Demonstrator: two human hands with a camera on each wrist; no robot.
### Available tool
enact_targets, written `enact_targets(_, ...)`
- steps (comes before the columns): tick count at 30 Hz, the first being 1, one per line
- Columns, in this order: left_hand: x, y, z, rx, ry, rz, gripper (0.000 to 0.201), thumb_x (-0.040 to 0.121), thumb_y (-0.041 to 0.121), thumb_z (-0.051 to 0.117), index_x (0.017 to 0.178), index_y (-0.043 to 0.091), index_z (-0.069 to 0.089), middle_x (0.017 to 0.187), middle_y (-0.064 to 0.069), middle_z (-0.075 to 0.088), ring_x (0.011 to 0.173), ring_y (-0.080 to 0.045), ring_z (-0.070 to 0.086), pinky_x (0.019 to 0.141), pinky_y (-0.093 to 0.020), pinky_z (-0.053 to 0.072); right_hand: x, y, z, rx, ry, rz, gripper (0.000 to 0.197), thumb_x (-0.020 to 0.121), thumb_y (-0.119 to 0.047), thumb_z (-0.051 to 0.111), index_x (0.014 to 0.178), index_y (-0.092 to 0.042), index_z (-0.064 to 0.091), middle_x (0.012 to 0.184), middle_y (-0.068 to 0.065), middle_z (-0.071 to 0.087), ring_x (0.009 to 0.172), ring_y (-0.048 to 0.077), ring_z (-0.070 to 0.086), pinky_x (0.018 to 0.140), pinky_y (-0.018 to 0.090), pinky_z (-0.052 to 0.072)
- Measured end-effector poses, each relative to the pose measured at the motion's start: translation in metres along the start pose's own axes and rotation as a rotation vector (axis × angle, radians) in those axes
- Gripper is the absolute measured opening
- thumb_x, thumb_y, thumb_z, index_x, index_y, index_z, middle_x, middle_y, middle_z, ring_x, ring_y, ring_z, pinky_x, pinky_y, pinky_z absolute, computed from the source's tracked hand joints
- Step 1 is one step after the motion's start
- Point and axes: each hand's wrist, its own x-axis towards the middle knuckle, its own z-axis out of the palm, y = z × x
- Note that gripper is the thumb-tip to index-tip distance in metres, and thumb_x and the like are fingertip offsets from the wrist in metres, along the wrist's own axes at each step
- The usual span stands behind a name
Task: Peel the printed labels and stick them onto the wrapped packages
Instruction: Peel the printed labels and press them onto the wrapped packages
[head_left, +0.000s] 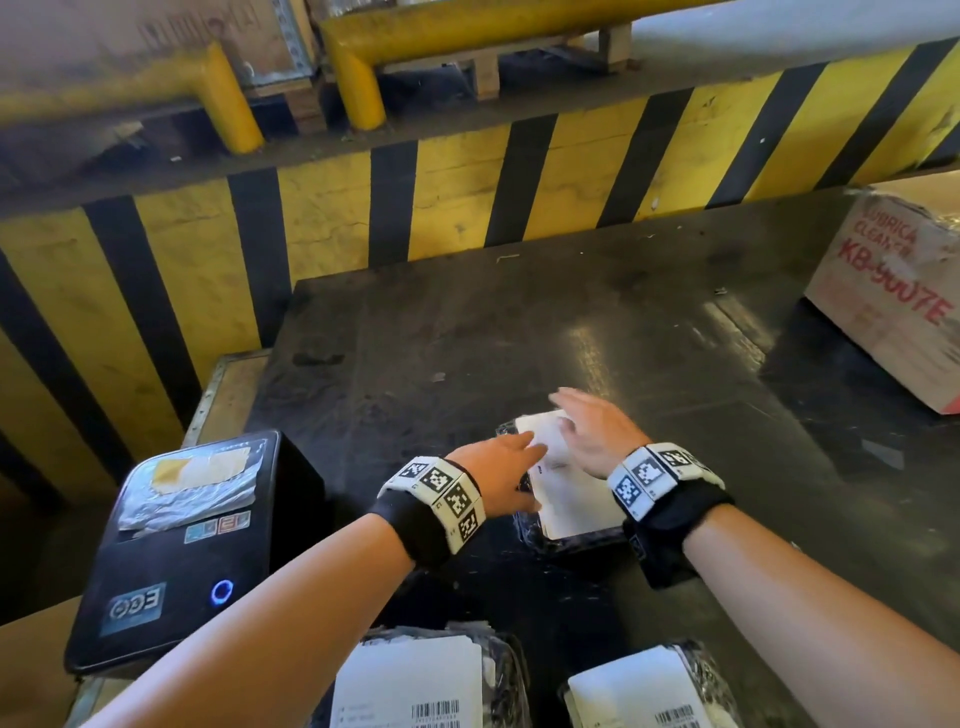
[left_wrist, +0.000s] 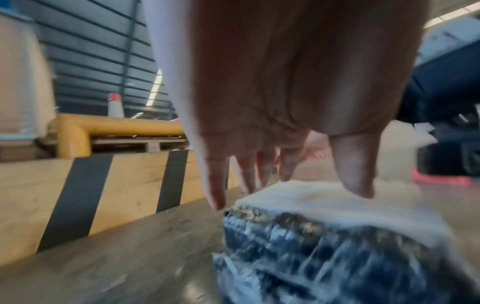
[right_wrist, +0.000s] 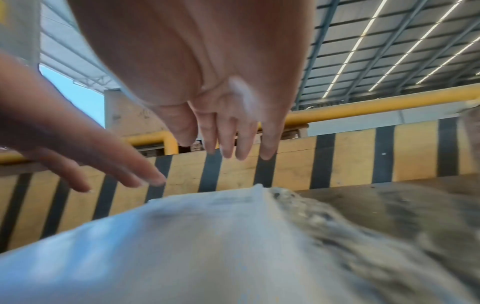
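Hands flat: your left hand (head_left: 498, 480) and right hand (head_left: 592, 434), fingers straight, grip nothing, over the white label (head_left: 563, 486) on the wrapped package (head_left: 540, 540) mid-table; cardboard box (head_left: 893, 306) reads "KB-9007E"

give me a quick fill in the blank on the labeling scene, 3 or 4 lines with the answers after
1. Both hands, left and right, are over the white ____ on the wrapped package.
2. The black printer sits on the person's ____ side.
3. The barrier behind the table is striped black and ____.
4. The fingers of both hands are ____, not curled.

Answers: label; left; yellow; straight
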Motion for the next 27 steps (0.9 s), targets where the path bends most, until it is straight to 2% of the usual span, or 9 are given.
enact_targets(2, -0.001, -0.007, 0.009, 0.062, -0.049, 0.049, 0.077, 0.091, 0.043, 0.056, 0.151, 0.016, 0.015, 0.16, -0.006, 0.011, 0.144, -0.025, 0.023, 0.114, -0.043, 0.031, 0.008, -0.015, 0.006, -0.101, -0.14, -0.03, 0.045, 0.097, -0.02, 0.037, 0.142, -0.012, 0.035, 0.151, 0.003, 0.033, 0.14, 0.018, 0.029, 0.116, 0.04, 0.022)
enact_targets(5, -0.003, -0.017, 0.026, 0.098, -0.09, 0.04, 0.089, 0.089, 0.049, 0.054, 0.152, 0.02, -0.001, 0.161, 0.0, -0.005, 0.147, -0.022, 0.011, 0.115, -0.048, 0.025, 0.008, -0.015, 0.014, -0.239, -0.297, 0.004, 0.044, 0.098, -0.026, 0.034, 0.14, -0.016, 0.034, 0.152, -0.001, 0.029, 0.141, 0.015, 0.025, 0.115, 0.052, 0.013)
enact_targets(8, -0.005, -0.02, 0.034, 0.066, -0.077, 0.038, 0.092, 0.089, 0.049, 0.055, 0.152, 0.022, -0.006, 0.16, 0.002, -0.01, 0.148, -0.021, 0.007, 0.116, -0.051, 0.022, 0.004, 0.001, 0.013, -0.278, -0.301, 0.086, 0.048, 0.1, -0.026, 0.026, 0.147, -0.022, 0.021, 0.158, -0.007, 0.014, 0.145, 0.012, 0.011, 0.115, 0.056, 0.002)
enact_targets(12, -0.004, -0.018, 0.039, 0.046, -0.056, 0.032, 0.096, 0.087, 0.05, 0.057, 0.151, 0.022, -0.008, 0.16, 0.001, -0.01, 0.148, -0.022, 0.005, 0.115, -0.053, 0.019, 0.017, -0.002, 0.001, -0.355, -0.329, 0.167, 0.045, 0.099, -0.023, 0.027, 0.143, -0.019, 0.032, 0.155, -0.003, 0.024, 0.145, 0.016, 0.017, 0.114, 0.061, 0.001)
enact_targets(17, -0.004, -0.015, 0.04, 0.049, -0.057, 0.018, 0.098, 0.086, 0.052, 0.057, 0.151, 0.02, -0.009, 0.16, 0.002, -0.01, 0.148, -0.024, 0.005, 0.116, -0.056, 0.016, 0.014, -0.037, 0.01, -0.306, -0.354, -0.021, 0.042, 0.099, -0.022, 0.032, 0.139, -0.016, 0.036, 0.15, 0.001, 0.032, 0.14, 0.02, 0.026, 0.112, 0.061, 0.014)
enact_targets(20, -0.006, -0.016, 0.044, 0.019, -0.048, 0.014, 0.098, 0.087, 0.05, 0.058, 0.151, 0.02, -0.011, 0.16, 0.002, -0.011, 0.148, -0.022, 0.003, 0.116, -0.054, 0.015, -0.001, -0.014, 0.006, -0.263, -0.396, 0.028, 0.05, 0.101, -0.031, 0.024, 0.149, -0.017, 0.018, 0.159, -0.005, 0.011, 0.146, 0.013, 0.011, 0.116, 0.055, 0.006)
enact_targets(22, -0.007, -0.016, 0.047, -0.007, -0.045, 0.011, 0.097, 0.088, 0.05, 0.057, 0.151, 0.02, -0.011, 0.16, 0.002, -0.012, 0.148, -0.022, 0.001, 0.117, -0.053, 0.013, -0.005, 0.01, -0.002, -0.29, -0.391, 0.1, 0.053, 0.101, -0.036, 0.022, 0.15, -0.023, 0.008, 0.159, -0.01, 0.002, 0.146, 0.009, 0.004, 0.116, 0.056, 0.001)
enact_targets(25, -0.007, -0.014, 0.05, 0.0, -0.04, 0.009, 0.098, 0.088, 0.053, 0.055, 0.15, 0.019, -0.012, 0.16, 0.0, -0.013, 0.148, -0.023, -0.001, 0.118, -0.053, 0.009, 0.001, 0.024, -0.013, -0.318, -0.403, 0.195, 0.051, 0.1, -0.033, 0.025, 0.149, -0.022, 0.016, 0.159, -0.011, 0.009, 0.146, 0.012, 0.011, 0.114, 0.06, 0.002)
enact_targets(27, -0.007, -0.013, 0.05, 0.014, -0.039, 0.005, 0.099, 0.087, 0.056, 0.054, 0.15, 0.018, -0.013, 0.16, 0.0, -0.013, 0.148, -0.023, -0.002, 0.117, -0.053, 0.006, 0.007, 0.011, -0.014, -0.34, -0.393, 0.182, 0.049, 0.1, -0.03, 0.026, 0.147, -0.02, 0.021, 0.157, -0.008, 0.015, 0.145, 0.014, 0.015, 0.114, 0.061, 0.004)
